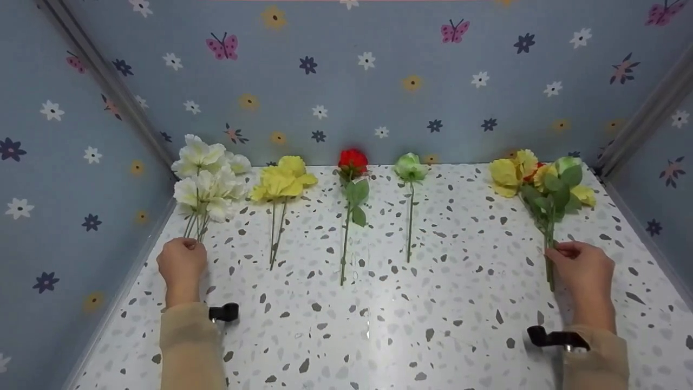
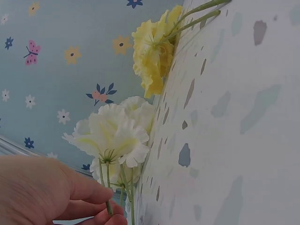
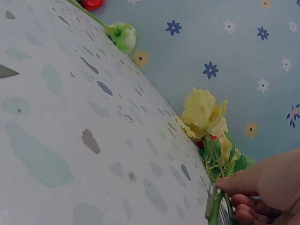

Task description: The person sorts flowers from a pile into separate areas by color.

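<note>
At the left of the table, my left hand (image 1: 183, 265) pinches stems of the white artificial flowers (image 1: 208, 179). In the left wrist view, thumb and fingers close on a thin green stem (image 2: 108, 206) below the white blooms (image 2: 110, 133), while other stems stand beside it. At the right, my right hand (image 1: 582, 273) grips the stems of a mixed bunch of flowers (image 1: 557, 192) with yellow, red and pale green blooms and green leaves. The right wrist view has the thumb pressed over these stems (image 3: 215, 206), under a yellow bloom (image 3: 201, 112).
Between the hands lie yellow flowers (image 1: 284, 179), a red flower (image 1: 353, 161) with leaves and a pale green flower (image 1: 411, 167), stems toward me. Patterned blue walls (image 1: 357, 92) border the speckled white table (image 1: 379, 325) at the back and sides.
</note>
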Demonstrator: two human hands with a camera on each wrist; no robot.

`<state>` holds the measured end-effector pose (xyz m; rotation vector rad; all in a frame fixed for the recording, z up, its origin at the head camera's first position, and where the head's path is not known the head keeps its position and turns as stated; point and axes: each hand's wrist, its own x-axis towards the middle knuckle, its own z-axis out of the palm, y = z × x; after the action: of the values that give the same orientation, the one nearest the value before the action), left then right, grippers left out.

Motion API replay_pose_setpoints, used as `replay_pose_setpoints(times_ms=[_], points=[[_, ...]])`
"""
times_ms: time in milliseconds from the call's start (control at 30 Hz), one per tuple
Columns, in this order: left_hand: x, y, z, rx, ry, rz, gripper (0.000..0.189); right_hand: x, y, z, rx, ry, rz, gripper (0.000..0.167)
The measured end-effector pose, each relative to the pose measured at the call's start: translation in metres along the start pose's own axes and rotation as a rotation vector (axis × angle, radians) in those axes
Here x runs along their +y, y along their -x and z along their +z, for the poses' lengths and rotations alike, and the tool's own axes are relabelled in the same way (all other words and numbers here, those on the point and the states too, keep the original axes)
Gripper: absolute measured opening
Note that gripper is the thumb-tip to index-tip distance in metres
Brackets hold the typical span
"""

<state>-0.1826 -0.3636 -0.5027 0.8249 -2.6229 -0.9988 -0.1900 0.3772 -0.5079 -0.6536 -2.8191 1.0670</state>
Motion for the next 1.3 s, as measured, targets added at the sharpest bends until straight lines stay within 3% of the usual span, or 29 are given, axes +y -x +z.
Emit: replay_pose_setpoints(times_ms=[233,533,1033,1200,1300], points=[[0.002,-0.002,0.001,-0.014,0.016,-0.004,0.04,0.001,0.001,-0.002,0.003,0.019,-0.023,0.042],[0.008,0.002,0.002,0.031,0.01,0.032,0.038,0.004,0.0,-0.004,0.024,0.039,-0.05,0.038],[0.016,0.006,0.003,0.059,0.002,0.05,0.039,0.004,0.0,-0.011,0.003,-0.01,0.02,0.045],[0.036,0.013,0.004,0.132,0.045,0.101,0.037,-0.006,0.001,-0.017,-0.031,-0.137,0.067,0.054],[0.058,0.023,0.01,0.164,0.097,0.167,0.034,-0.019,0.003,-0.019,-0.063,-0.335,0.105,0.05]])
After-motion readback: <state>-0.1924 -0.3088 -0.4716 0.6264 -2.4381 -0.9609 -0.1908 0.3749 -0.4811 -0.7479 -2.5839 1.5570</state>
